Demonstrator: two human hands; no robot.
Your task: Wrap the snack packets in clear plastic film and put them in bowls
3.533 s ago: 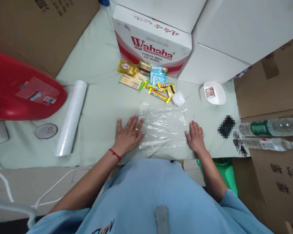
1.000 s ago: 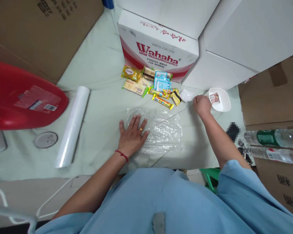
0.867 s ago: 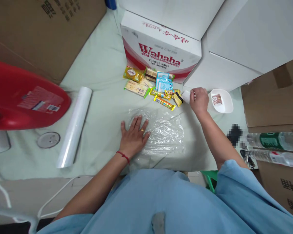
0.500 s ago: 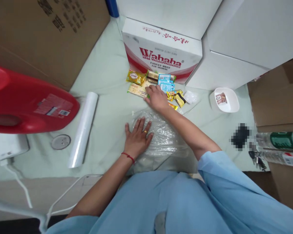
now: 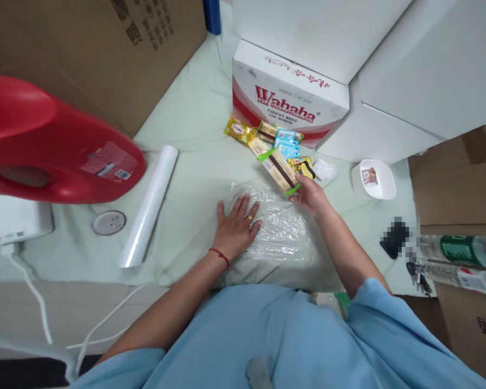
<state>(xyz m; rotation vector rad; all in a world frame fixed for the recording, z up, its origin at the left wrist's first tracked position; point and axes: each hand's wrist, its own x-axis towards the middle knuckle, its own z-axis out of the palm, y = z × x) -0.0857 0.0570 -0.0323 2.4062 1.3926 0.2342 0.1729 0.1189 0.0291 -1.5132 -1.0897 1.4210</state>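
Observation:
My right hand (image 5: 310, 195) pinches one end of a wrapped biscuit pack (image 5: 279, 172), long and pale with a dark stripe and green ends, held tilted above the table. My left hand (image 5: 235, 229) lies flat with its fingers spread on the left part of a clear plastic sheet (image 5: 285, 232), which is crinkled. Beyond the biscuit pack lies a pile of snacks: a yellow packet (image 5: 240, 129), blue sachets (image 5: 287, 143), small yellow-and-black packets (image 5: 306, 170) and another striped pack (image 5: 267, 131). A crumpled clear wrapper (image 5: 324, 169) sits at the pile's right.
A Wahaba-style red and white carton (image 5: 289, 100) stands behind the snacks. On the left are a plastic film roll (image 5: 149, 208), a red jug (image 5: 65, 146) and a round disc (image 5: 109, 222). A white bowl (image 5: 383, 181) and plastic bottles (image 5: 461, 251) are at right.
My right hand has come back from the snack pile toward me and to the right, lifting a biscuit pack. My left hand stays flat on the plastic sheet. The camera view has shifted slightly.

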